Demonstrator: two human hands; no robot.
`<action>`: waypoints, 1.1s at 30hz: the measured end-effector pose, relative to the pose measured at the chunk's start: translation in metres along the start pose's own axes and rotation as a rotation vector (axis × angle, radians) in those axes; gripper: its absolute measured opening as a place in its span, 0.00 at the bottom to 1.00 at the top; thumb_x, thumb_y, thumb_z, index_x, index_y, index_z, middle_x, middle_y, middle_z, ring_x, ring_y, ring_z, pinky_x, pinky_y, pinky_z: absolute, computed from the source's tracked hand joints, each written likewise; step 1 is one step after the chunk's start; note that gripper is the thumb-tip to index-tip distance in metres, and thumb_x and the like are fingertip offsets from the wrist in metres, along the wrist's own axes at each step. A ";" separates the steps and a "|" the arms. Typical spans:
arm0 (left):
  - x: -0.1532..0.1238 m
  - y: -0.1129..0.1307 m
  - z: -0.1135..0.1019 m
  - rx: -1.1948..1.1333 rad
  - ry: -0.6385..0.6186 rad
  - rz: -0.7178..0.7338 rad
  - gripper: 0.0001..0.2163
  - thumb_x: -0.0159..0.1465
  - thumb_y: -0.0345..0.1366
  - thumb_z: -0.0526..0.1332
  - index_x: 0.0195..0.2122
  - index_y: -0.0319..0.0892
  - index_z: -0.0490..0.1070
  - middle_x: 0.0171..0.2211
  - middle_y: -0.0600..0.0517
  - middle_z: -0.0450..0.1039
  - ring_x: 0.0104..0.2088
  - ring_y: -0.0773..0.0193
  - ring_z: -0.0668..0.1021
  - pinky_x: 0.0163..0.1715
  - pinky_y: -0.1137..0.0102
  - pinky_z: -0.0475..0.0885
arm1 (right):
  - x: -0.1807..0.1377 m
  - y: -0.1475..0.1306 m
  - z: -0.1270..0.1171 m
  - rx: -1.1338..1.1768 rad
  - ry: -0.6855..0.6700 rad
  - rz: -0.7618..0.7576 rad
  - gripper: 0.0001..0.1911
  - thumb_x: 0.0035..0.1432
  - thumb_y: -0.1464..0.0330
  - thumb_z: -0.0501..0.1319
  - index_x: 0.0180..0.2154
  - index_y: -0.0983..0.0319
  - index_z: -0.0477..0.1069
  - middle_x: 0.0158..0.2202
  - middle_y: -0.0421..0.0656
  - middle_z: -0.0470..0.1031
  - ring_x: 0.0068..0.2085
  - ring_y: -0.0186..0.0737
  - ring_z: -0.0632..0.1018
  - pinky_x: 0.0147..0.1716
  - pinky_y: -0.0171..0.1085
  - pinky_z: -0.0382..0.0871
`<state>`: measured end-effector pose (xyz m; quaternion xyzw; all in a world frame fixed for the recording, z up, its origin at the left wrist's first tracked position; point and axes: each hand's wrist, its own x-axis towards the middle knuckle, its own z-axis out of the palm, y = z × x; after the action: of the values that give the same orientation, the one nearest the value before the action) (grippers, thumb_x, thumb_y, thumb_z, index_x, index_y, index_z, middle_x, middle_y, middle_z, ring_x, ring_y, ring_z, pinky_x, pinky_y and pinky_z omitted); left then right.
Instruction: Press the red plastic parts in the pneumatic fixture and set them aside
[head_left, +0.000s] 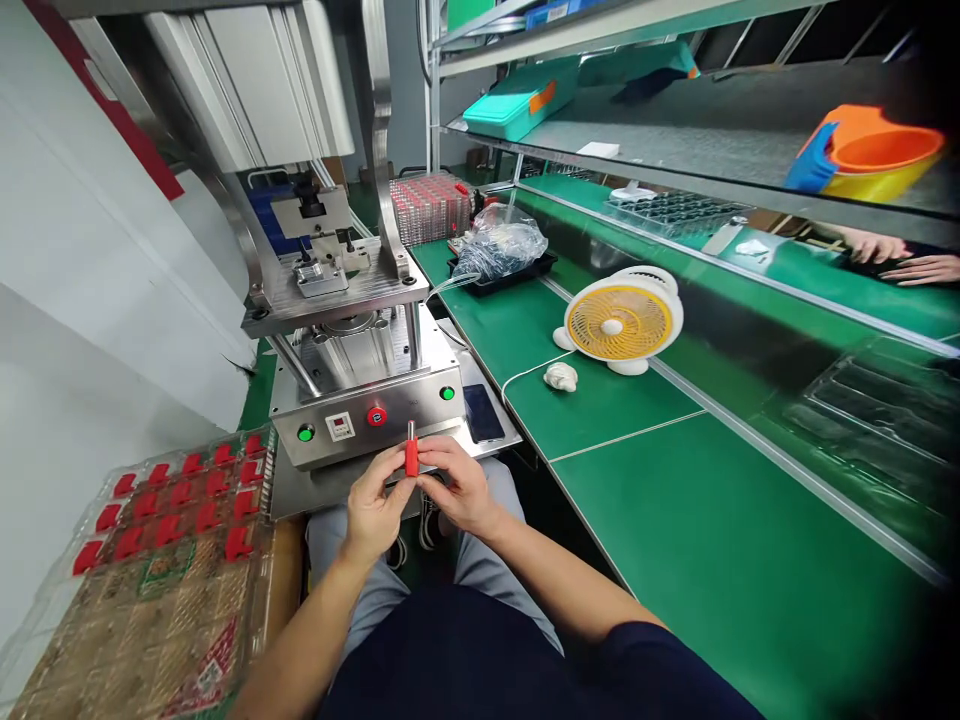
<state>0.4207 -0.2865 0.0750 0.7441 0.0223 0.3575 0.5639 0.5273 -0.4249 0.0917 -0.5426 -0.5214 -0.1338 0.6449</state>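
A small red part with a metal tip (pixel 412 452) stands upright between my two hands, just in front of the press machine's control panel (pixel 360 412). My left hand (pixel 379 505) pinches it from the left. Fingers of my right hand (pixel 459 488) close on it from the right. Both hands hover above my lap. A clear tray with several red parts (pixel 174 496) lies to my left.
The press machine (pixel 337 290) has green and red buttons on its front, and a phone (pixel 482 412) lies beside it. A yellow fan (pixel 621 322) and a bagged black tray (pixel 501 256) sit on the green bench (pixel 720 540). Another person's hands (pixel 900 256) work at the far right.
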 end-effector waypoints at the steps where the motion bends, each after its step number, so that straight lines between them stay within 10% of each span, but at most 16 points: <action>1: 0.001 0.000 -0.002 0.014 0.008 0.031 0.15 0.66 0.36 0.68 0.54 0.49 0.78 0.58 0.45 0.78 0.58 0.55 0.80 0.61 0.57 0.75 | 0.000 0.001 0.002 -0.005 0.007 -0.004 0.14 0.73 0.68 0.62 0.57 0.54 0.71 0.53 0.49 0.75 0.54 0.48 0.77 0.51 0.49 0.76; 13: 0.033 0.007 -0.016 0.273 -0.025 0.227 0.16 0.68 0.35 0.64 0.57 0.48 0.75 0.56 0.45 0.79 0.56 0.58 0.81 0.58 0.60 0.78 | 0.007 0.005 0.001 0.019 -0.003 0.008 0.15 0.71 0.72 0.61 0.56 0.55 0.71 0.55 0.50 0.73 0.55 0.48 0.76 0.54 0.49 0.75; 23: 0.204 0.099 -0.088 0.874 0.079 0.462 0.17 0.70 0.42 0.59 0.55 0.43 0.79 0.54 0.46 0.80 0.55 0.56 0.80 0.60 0.55 0.74 | -0.020 0.013 -0.024 -0.014 -0.044 0.141 0.09 0.72 0.71 0.58 0.50 0.56 0.73 0.40 0.44 0.78 0.38 0.44 0.79 0.37 0.42 0.77; 33: 0.299 0.093 -0.101 1.122 -0.112 0.307 0.15 0.67 0.38 0.58 0.47 0.43 0.83 0.51 0.45 0.83 0.53 0.51 0.81 0.57 0.55 0.73 | -0.031 0.018 -0.036 0.000 0.015 0.179 0.13 0.71 0.71 0.59 0.54 0.53 0.72 0.37 0.41 0.79 0.34 0.42 0.81 0.35 0.39 0.78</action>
<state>0.5528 -0.1065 0.3172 0.9414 0.0702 0.3288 0.0257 0.5468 -0.4604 0.0613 -0.5860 -0.4659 -0.0798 0.6581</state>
